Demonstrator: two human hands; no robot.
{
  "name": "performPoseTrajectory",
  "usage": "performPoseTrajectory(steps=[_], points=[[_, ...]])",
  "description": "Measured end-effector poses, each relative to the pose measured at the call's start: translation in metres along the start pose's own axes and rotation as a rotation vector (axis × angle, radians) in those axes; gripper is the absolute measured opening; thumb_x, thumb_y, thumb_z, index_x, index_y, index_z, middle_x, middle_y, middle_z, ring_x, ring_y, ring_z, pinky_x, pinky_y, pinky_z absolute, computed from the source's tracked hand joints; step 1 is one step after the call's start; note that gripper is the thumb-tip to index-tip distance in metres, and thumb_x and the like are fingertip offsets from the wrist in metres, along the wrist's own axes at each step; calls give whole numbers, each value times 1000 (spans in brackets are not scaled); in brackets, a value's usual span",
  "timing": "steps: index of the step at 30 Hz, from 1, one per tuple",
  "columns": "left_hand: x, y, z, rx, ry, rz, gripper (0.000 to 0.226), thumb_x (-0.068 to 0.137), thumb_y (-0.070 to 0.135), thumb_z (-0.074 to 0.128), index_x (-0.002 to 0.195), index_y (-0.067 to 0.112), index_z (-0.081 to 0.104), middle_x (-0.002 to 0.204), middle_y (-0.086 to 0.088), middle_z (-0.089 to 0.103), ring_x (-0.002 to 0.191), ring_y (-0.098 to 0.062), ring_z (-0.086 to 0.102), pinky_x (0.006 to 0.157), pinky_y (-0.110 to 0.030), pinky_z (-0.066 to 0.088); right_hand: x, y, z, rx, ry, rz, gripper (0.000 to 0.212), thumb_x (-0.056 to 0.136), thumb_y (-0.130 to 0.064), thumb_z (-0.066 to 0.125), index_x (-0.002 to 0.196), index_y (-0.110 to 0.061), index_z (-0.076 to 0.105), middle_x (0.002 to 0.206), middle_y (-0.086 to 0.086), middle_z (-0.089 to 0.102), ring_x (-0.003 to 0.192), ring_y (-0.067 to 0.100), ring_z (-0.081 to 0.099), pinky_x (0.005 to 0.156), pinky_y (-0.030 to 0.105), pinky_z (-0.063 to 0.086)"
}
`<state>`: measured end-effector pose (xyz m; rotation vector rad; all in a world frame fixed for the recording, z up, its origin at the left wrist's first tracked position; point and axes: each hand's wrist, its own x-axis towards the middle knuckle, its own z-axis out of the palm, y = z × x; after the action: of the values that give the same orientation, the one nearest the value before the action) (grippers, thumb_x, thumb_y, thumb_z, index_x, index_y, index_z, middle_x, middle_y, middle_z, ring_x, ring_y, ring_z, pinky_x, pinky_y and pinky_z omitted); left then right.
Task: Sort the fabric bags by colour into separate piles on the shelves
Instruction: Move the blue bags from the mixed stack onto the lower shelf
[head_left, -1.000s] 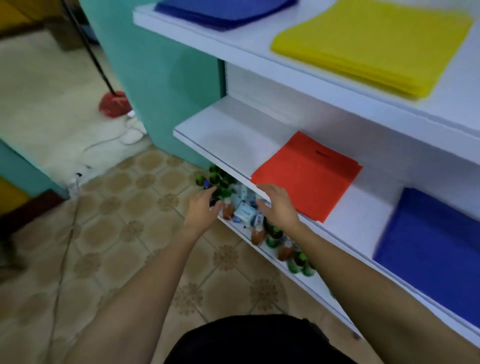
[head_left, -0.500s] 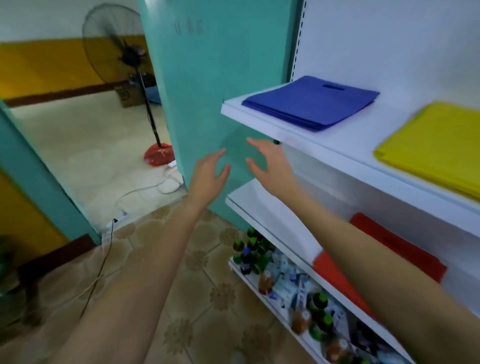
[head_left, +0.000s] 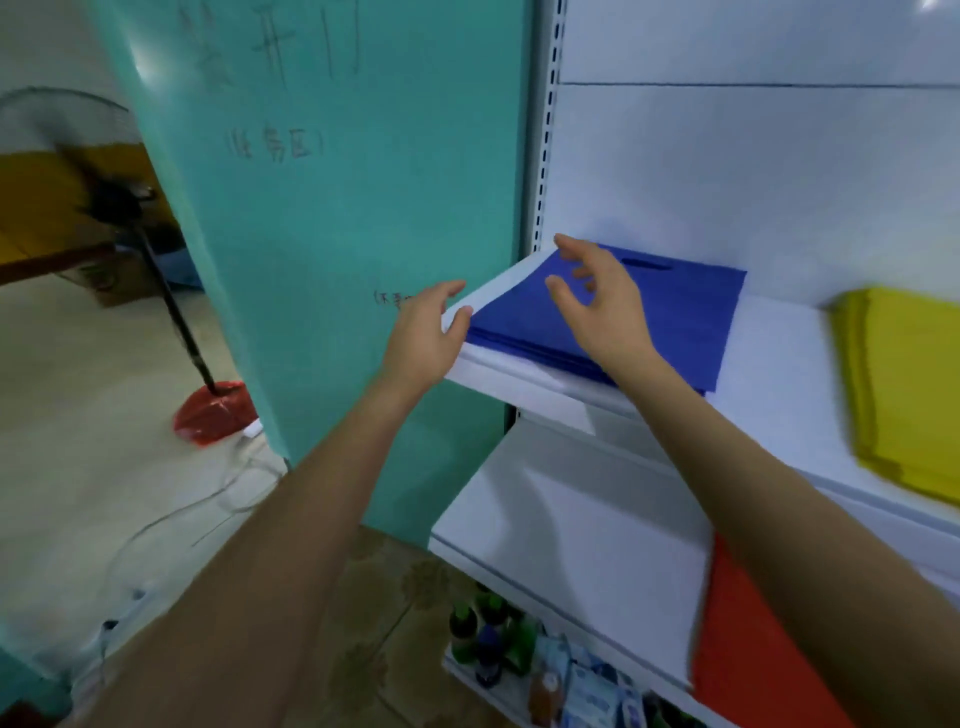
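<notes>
— White shelves (head_left: 769, 353) are carrying everything. A blue bag pile (head_left: 675, 317) is lying at the upper shelf's left end, a yellow bag pile (head_left: 904, 389) is sitting well apart to its right, and a red bag (head_left: 753, 649) is resting one shelf below.

— And the hands?

— Both are hanging loose-fingered, holding nothing. The right hand (head_left: 597, 306) is hovering over the blue pile, and the left hand (head_left: 426, 338) is reaching at the shelf's front-left corner.

— What's worrying you?

— The blue pile is lying close to the front lip. Pinching only the top layers, or dragging outward, risks sending loose bags sliding off towards the bottles (head_left: 488, 639) below.
</notes>
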<state>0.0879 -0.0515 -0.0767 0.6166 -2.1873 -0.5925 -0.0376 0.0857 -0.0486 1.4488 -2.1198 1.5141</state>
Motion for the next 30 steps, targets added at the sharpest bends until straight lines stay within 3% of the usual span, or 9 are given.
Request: performPoseTrajectory(steps=[8, 14, 16, 19, 24, 27, 28, 30], points=[[94, -18, 49, -34, -284, 79, 37, 94, 19, 50, 129, 6, 51, 132, -9, 54, 117, -24, 52, 94, -26, 37, 17, 40, -41, -303, 210, 316, 40, 90, -16, 57, 129, -11, 52, 124, 7, 57, 115, 22, 49, 90, 19, 33], [137, -21, 76, -66, -445, 71, 36, 92, 18, 53, 124, 2, 54, 129, -13, 56, 117, -26, 52, 96, -29, 37, 1, 66, -54, -343, 437, 591, 26, 88, -9, 55, 113, -11, 63, 116, 7, 63, 91, 11, 49, 70, 10, 30], [140, -22, 85, -65, -489, 44, 38, 91, 23, 55, 122, 2, 56, 127, -13, 57, 116, -25, 52, 93, -29, 38, -2, 72, -53, -350, 462, 682, 26, 88, -13, 56, 113, -12, 63, 119, 7, 62, 100, 17, 52, 77, 13, 32], [138, -23, 94, -92, -513, 16, 45, 90, 27, 58, 125, 0, 53, 128, -14, 55, 118, -26, 51, 95, -31, 39, -3, 78, -48, -384, 411, 811, 34, 87, -23, 60, 120, -14, 59, 128, 11, 55, 117, 27, 49, 95, 29, 36], [137, -30, 102, -76, -508, -26, 52, 90, 35, 55, 129, 1, 49, 132, -13, 52, 122, -27, 48, 97, -35, 39, -4, 80, -45, -385, 418, 826, 41, 86, -26, 62, 125, -14, 54, 130, 9, 54, 117, 25, 50, 96, 33, 39], [137, -32, 104, -83, -505, -37, 24, 90, 37, 55, 87, 13, 59, 92, -2, 59, 100, -26, 52, 81, -31, 40, -6, 79, -45, -385, 444, 770, 39, 86, -19, 61, 125, -13, 54, 129, 7, 54, 113, 23, 52, 93, 30, 40], [137, -32, 104, -91, -499, -34, 25, 90, 36, 55, 84, 12, 59, 90, -3, 58, 98, -26, 52, 79, -31, 39, -7, 79, -45, -379, 456, 753, 39, 87, -16, 60, 125, -14, 54, 128, 6, 54, 111, 21, 52, 91, 29, 40], [136, -32, 104, -103, -503, -34, 42, 90, 35, 55, 113, -1, 58, 117, -13, 59, 114, -29, 51, 86, -33, 40, -8, 79, -46, -364, 472, 726, 39, 87, -11, 58, 126, -14, 53, 126, 6, 54, 104, 18, 52, 87, 26, 40]])
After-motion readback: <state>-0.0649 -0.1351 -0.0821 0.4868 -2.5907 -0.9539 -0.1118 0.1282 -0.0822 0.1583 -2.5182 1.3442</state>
